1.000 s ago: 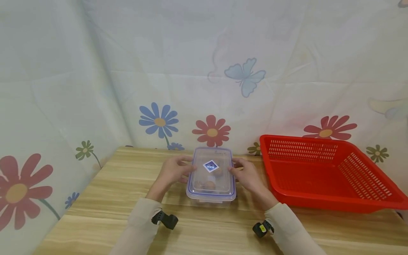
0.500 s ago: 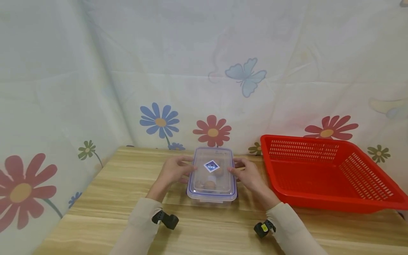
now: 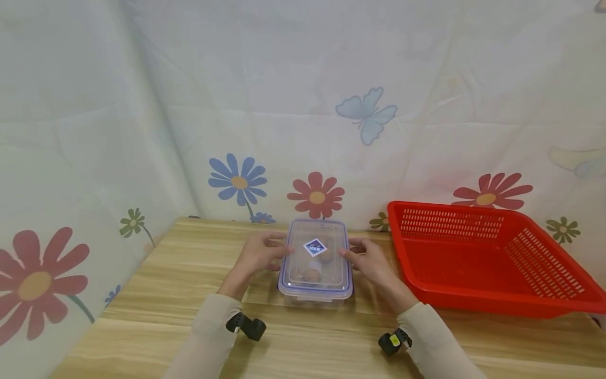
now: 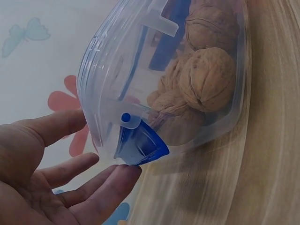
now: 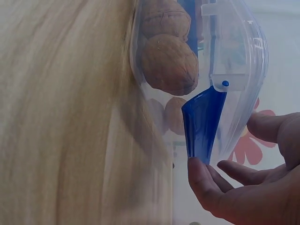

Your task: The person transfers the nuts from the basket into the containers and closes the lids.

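A clear plastic food container with a blue-edged lid and a diamond label stands on the wooden table. Several walnuts lie inside it. My left hand is at its left side, thumb on the lid's edge, with a fingertip touching the end of a blue latch. On the opposite side, my right hand has its thumb on the lid's edge and its fingertips at another blue latch. Both of these latches stand out from the container's walls. In the head view the latches are hidden.
To the right of the container sits a large red plastic basket with slotted walls. Behind the wooden table hangs a white curtain printed with flowers and a butterfly. Black cameras are strapped to both wrists.
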A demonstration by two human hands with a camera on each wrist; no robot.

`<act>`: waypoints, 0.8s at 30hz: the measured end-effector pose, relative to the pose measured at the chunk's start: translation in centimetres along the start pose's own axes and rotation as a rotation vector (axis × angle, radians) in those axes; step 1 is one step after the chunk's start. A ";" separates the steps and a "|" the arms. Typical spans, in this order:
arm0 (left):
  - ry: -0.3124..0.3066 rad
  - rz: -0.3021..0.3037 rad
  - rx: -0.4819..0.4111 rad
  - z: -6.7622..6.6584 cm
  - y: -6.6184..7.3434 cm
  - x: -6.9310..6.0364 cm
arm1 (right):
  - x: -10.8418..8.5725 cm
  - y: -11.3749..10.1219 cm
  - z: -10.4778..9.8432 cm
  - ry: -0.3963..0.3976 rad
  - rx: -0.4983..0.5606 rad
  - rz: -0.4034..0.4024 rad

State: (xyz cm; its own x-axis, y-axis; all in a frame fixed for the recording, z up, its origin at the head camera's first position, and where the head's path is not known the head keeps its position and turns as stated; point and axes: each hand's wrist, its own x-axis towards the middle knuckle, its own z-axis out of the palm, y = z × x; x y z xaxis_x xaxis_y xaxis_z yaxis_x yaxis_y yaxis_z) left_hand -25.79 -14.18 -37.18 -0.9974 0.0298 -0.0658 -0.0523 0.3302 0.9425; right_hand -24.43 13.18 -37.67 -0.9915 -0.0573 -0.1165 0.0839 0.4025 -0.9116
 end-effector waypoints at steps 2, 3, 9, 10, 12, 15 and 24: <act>-0.011 0.002 -0.006 0.0 0.0 0.0 | 0.0 0.1 -0.1 -0.011 0.004 0.013; -0.019 0.002 -0.007 -0.1 0.0 0.0 | 0.0 0.1 -0.1 -0.018 0.004 0.018; -0.061 -0.027 -0.010 -0.1 -0.2 0.0 | 0.1 0.3 -0.4 -0.065 0.039 0.061; -0.062 -0.036 -0.009 -0.1 -0.2 0.0 | 0.1 0.4 -0.4 -0.071 0.044 0.065; -0.069 -0.053 -0.020 -0.1 -0.3 0.0 | 0.0 0.4 -0.4 -0.073 0.045 0.068; -0.079 -0.074 -0.043 -0.2 -0.4 0.0 | 0.0 0.3 -0.2 -0.063 0.041 0.068; -0.028 -0.098 0.015 -0.2 -0.3 0.2 | -0.1 0.1 0.0 0.019 0.017 0.061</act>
State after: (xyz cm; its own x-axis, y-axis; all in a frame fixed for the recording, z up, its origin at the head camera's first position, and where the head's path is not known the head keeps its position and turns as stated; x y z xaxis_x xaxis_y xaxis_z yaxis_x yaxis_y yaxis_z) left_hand -25.96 -14.45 -37.43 -0.9858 0.0233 -0.1665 -0.1482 0.3472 0.9260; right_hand -24.36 13.24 -37.80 -0.9861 -0.0159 -0.1652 0.1461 0.3892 -0.9095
